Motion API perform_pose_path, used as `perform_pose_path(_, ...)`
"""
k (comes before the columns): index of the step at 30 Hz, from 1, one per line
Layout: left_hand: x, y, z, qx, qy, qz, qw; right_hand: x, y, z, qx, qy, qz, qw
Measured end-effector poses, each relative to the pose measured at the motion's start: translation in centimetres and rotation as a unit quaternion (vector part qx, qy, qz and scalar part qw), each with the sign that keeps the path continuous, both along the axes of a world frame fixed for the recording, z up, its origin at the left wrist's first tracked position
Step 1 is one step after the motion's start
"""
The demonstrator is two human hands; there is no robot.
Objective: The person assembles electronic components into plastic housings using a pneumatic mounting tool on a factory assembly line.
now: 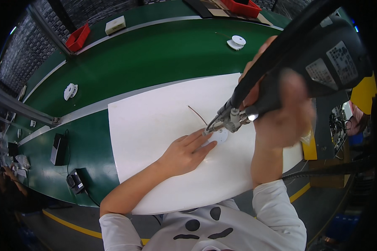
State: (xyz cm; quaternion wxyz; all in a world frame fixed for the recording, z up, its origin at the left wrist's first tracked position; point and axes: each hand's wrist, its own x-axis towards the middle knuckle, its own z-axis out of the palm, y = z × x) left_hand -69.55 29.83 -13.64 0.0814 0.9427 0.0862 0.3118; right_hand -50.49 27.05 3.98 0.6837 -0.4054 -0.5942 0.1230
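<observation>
My right hand [280, 113], blurred by motion, is closed round a black automatic screwdriver [276, 85] with a metal nose and a small lit lamp. The tool slants down to the left. Its tip is over a white round disc [219, 137] on a white sheet [155, 125]. My left hand [184, 154] lies at the disc's left, with fingers and thumb closed on its edge. A thin brown wire [195, 113] sticks out beyond the disc. The nose and my fingertips hide part of the disc.
Similar white round parts lie on the green belt [155, 54], one at the far right [237, 42], another at the left [70, 91]. Red bins [78, 37] stand beyond. Black devices [76, 180] with cords sit at my left. A black hose [331, 168] runs at the right.
</observation>
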Motion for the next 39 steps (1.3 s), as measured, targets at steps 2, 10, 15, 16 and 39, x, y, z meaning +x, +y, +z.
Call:
perform_pose_path(2,0.0,-0.2,-0.1,-0.003,-0.005,0.003,1.0,-0.5,0.6,0.0,0.103,0.21,0.205,0.95)
perform_pose_path(10,-0.1,-0.1,0.1,0.002,0.002,0.007,1.0,0.4,0.8,0.2,0.108,0.182,0.213,0.954)
perform_pose_path(15,0.0,-0.1,0.1,0.006,0.0,-0.003,1.0,0.8,-0.2,0.2,-0.031,-0.011,0.042,0.999)
perform_pose_path(16,-0.1,-0.1,0.0,0.005,0.002,0.001,1.0,0.1,0.7,-0.4,0.086,0.089,0.119,0.985)
perform_pose_path(39,-0.4,0.2,-0.2,0.019,-0.013,-0.003,1.0,-1.1,0.1,0.6,0.125,0.173,0.164,0.963)
